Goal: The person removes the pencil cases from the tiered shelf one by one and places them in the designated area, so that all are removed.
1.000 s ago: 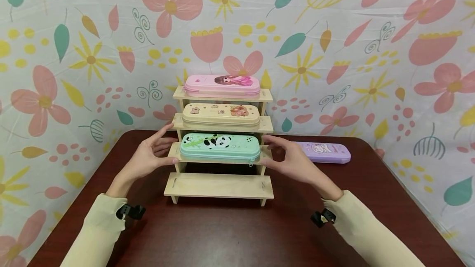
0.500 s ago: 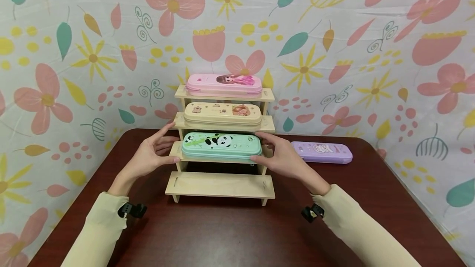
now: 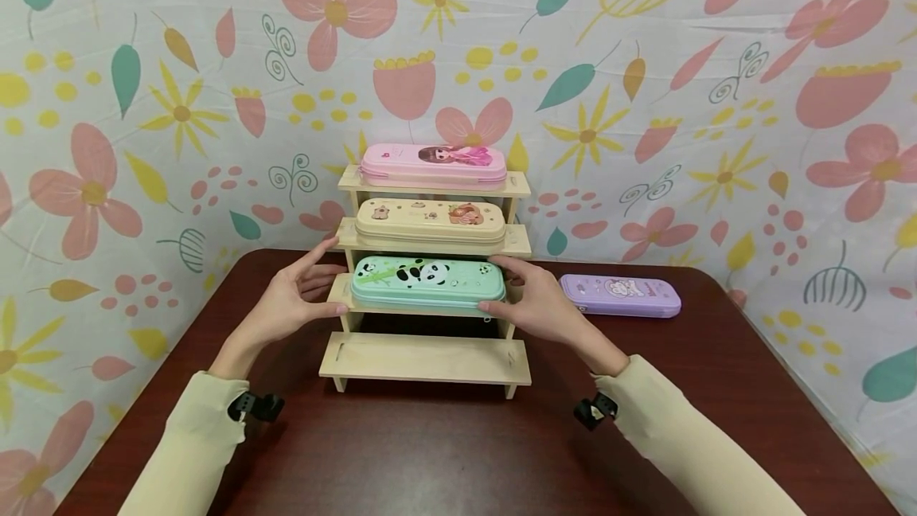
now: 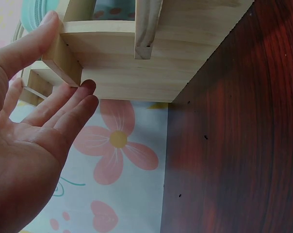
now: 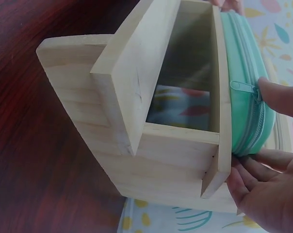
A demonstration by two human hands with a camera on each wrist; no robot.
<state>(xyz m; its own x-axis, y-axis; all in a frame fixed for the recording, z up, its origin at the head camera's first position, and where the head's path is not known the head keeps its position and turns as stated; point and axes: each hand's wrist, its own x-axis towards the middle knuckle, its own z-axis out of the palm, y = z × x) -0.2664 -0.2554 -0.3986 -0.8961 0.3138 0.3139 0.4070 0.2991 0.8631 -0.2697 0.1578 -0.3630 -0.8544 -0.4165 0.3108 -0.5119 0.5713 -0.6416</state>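
A green panda pencil case (image 3: 428, 279) lies on the second tier from the bottom of a wooden stepped rack (image 3: 424, 357). My right hand (image 3: 540, 301) pinches the case's right end, thumb at its front edge and fingers behind. In the right wrist view the right thumb (image 5: 282, 98) lies beside the case's zipper pull (image 5: 243, 87). My left hand (image 3: 290, 297) holds the left end of that tier, its thumb at the front corner. In the left wrist view the other left fingers (image 4: 71, 104) reach to the board's far corner.
A cream pencil case (image 3: 430, 221) and a pink pencil case (image 3: 433, 164) lie on the two tiers above. To the rack's right, a purple pencil case (image 3: 622, 295) lies on the dark table (image 3: 444, 452). A floral cloth (image 3: 215, 102) hangs behind.
My right hand has moved left from beside the rack onto the right end of the green pencil case. The left hand stays at the rack's left side. The view has shifted slightly.
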